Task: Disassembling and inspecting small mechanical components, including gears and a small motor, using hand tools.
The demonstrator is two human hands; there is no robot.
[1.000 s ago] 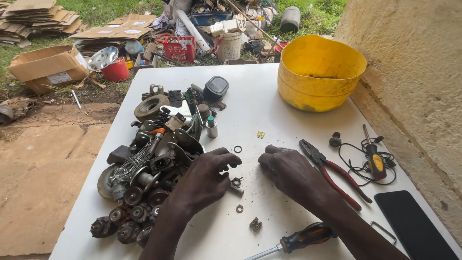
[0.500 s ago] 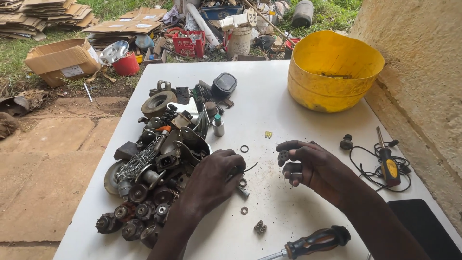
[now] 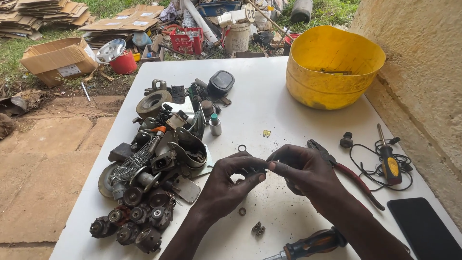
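Note:
My left hand (image 3: 228, 185) and my right hand (image 3: 303, 171) meet over the middle of a white table (image 3: 269, 101). Their fingertips pinch a small dark metal part (image 3: 257, 169) between them; its shape is mostly hidden by the fingers. A small ring washer (image 3: 242, 148) lies just above my left hand, another ring (image 3: 242, 211) just below it. A small nut-like piece (image 3: 258, 228) rests near my left forearm. A heap of dark motors, gears and wire (image 3: 154, 163) lies to the left of my left hand.
A yellow plastic tub (image 3: 332, 67) stands at the back right. Red-handled pliers (image 3: 349, 173), a yellow-handled tester with black wire (image 3: 387, 161), a black phone (image 3: 423, 228) and a screwdriver (image 3: 308, 245) lie to the right. Cardboard and scrap (image 3: 57, 58) lie on the ground beyond.
My two hands have come together from a few centimetres apart and lifted off the table. Both now pinch one small part between their fingertips.

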